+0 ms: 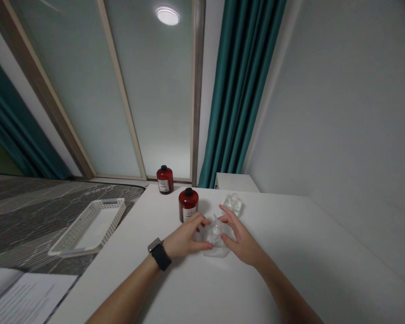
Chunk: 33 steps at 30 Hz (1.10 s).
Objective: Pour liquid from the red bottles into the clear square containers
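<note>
so we're sitting at a white table [290, 252] and both our hands are wrapping around a small clear bottle [216, 240] that's standing near the middle of it. our left hand [186, 238] is clamping onto the bottle's left side with the fingers curling round it, and there's a dark watch [159, 254] riding on that wrist. our right hand [240, 238] is pressing on the right side, fingers partly spread, thumb touching the bottle lower down. the bottle is see-through so it's hard to make out its top clearly.

just behind our left hand a red bottle with a black cap [188, 204] is standing upright, and a 2nd red bottle [164, 179] is sitting farther back by the table's far edge. another clear glass piece [232, 203] is lying just behind our right fingers. off to the left a white perforated tray [91, 225] is hanging around on a grey surface, well apart from us, and teal curtains [238, 90] are dropping down behind.
</note>
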Each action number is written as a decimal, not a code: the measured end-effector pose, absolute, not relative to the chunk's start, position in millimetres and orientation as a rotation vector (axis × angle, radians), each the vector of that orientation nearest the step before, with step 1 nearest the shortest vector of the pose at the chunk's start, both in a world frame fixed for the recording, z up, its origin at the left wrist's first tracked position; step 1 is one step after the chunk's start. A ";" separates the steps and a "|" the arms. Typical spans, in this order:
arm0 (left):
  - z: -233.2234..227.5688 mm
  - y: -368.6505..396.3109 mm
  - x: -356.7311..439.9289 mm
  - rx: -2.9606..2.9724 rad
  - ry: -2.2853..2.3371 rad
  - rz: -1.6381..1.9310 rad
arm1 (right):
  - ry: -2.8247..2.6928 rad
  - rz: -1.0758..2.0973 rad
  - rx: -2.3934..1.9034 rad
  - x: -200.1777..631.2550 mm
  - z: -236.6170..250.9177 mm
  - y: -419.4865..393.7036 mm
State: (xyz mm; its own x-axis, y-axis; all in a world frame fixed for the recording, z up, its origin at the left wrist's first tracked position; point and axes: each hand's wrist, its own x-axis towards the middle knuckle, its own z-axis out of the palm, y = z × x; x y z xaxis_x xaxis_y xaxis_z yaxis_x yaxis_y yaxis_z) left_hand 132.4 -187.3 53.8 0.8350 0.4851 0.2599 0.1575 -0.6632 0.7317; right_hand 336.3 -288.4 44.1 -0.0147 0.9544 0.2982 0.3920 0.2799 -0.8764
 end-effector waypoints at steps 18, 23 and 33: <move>56.5 -189.2 133.8 2.251 0.466 0.561 | -1.628 0.808 -1.188 337.6 39.7 -286.5; 54.5 -188.1 133.6 2.258 0.455 0.553 | -1.603 0.803 -1.235 335.7 41.2 -286.9; 50.2 -189.4 135.4 2.246 0.502 0.585 | -1.541 0.798 -1.262 329.9 44.3 -284.7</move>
